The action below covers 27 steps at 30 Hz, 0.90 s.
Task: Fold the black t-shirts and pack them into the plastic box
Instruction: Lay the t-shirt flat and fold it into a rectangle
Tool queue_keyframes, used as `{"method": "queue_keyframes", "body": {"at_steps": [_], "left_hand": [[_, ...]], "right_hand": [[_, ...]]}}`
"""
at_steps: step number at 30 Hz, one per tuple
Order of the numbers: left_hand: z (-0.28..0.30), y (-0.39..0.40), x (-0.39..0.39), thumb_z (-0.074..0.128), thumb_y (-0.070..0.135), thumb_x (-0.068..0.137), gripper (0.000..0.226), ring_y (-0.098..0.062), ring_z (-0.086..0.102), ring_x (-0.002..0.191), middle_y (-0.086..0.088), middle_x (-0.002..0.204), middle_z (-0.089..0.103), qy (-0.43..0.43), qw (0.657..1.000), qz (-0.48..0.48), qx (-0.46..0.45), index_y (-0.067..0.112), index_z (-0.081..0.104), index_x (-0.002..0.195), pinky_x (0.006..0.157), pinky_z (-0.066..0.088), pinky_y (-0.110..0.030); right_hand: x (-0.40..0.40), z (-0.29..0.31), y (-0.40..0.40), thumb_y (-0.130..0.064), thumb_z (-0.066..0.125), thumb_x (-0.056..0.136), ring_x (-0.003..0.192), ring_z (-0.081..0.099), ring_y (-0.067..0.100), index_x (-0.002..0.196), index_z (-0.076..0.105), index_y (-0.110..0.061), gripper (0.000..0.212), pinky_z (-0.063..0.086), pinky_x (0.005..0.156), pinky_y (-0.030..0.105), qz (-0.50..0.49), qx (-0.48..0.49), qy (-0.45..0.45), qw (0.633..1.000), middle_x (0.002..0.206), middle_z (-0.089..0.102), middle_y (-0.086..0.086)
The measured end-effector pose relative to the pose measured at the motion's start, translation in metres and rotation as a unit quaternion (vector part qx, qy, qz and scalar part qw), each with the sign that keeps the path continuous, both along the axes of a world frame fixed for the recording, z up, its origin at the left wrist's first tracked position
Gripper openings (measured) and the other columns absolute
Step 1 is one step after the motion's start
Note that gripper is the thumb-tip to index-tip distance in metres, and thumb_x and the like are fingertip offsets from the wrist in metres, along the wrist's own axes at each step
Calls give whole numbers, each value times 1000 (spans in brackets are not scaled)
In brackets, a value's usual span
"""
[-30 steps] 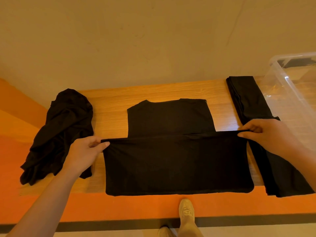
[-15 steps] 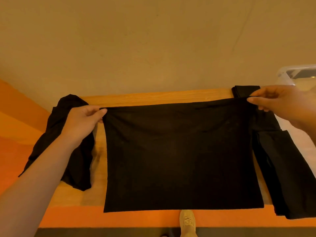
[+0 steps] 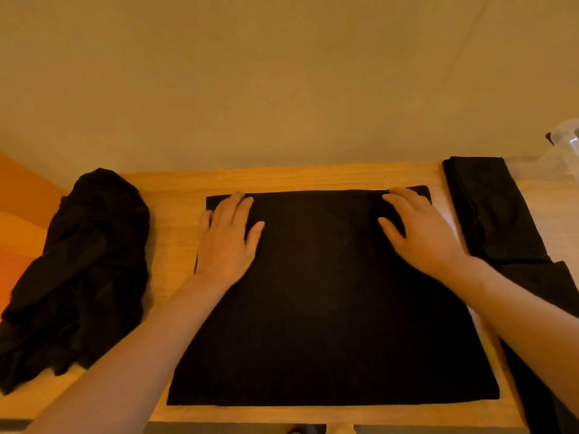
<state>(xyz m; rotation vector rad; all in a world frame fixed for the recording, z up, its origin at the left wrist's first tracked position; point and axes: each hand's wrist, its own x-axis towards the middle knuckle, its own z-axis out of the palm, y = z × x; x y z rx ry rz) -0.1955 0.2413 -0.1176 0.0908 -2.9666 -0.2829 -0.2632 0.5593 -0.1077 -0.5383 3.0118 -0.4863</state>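
A black t-shirt lies folded in half as a flat rectangle in the middle of the wooden table. My left hand presses flat on its far left corner, fingers straight. My right hand presses flat on its far right corner. A crumpled heap of black t-shirts sits at the table's left end. A long folded black t-shirt lies along the right side. Only a corner of the clear plastic box shows at the far right edge.
A plain beige wall rises right behind the table. An orange floor band shows at the far left. The table's near edge runs along the bottom of the view, just below the folded shirt.
Both hands carried the shirt's lower hem up and over to the far edge, folding it in half. They let go of the hem and now press flat on the cloth.
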Motion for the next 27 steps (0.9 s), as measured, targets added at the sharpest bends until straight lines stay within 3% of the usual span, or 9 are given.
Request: {"method": "queue_keyframes", "body": {"at_steps": [3,6,10,15,20,24,27], "left_hand": [[-13,29,-3,22,55,98,63,-18,13,147,-3,160,18,-60,995,-73,-21,21,29,150,116,18,-44],[-24,24,-15,8,68,91,75,-13,-8,148,2,162,-3,-122,992,-30,-25,27,8,154,121,0,-40],[-30,-1,-18,0,75,85,80,-12,-14,147,4,162,-8,-138,989,-1,-52,32,-2,153,121,-3,-41],[-32,-28,-14,0,76,83,85,-12,-11,147,4,162,-5,-137,989,35,-41,30,2,154,121,-4,-38],[-24,-19,-9,5,65,92,76,-13,-8,148,0,162,2,-94,995,42,-8,23,9,154,120,-5,-37],[-7,13,31,15,54,99,64,-15,0,149,-2,161,7,-30,999,-26,-11,20,14,154,121,1,-40],[-9,31,81,21,54,100,63,-15,2,149,-1,161,9,-50,996,-72,-22,21,17,153,121,3,-40]], "right_hand": [[14,-23,-30,-56,24,96,148,8,19,152,21,-24,64,7,120,39,50,40,-24,998,161,12,-1],[9,-35,-35,-63,4,91,147,-10,12,153,7,-30,71,-7,120,39,12,68,-30,997,161,-3,-6],[-4,-36,-10,-66,3,89,145,-14,7,153,3,-30,73,-9,119,36,-27,86,-30,995,160,-6,-8],[-13,-35,16,-61,12,95,145,-14,6,153,2,-24,70,-8,119,31,-57,100,-44,992,161,-6,-5],[-2,-26,3,-49,16,100,147,-3,11,152,16,-12,64,-1,121,32,-53,26,-6,998,161,8,3],[52,-11,-13,-48,21,99,148,5,12,151,22,-17,61,8,121,38,12,4,24,1000,160,13,-1],[101,-17,-13,-53,20,99,148,0,9,153,16,-25,61,6,121,38,45,33,-6,998,161,8,-5]]}}
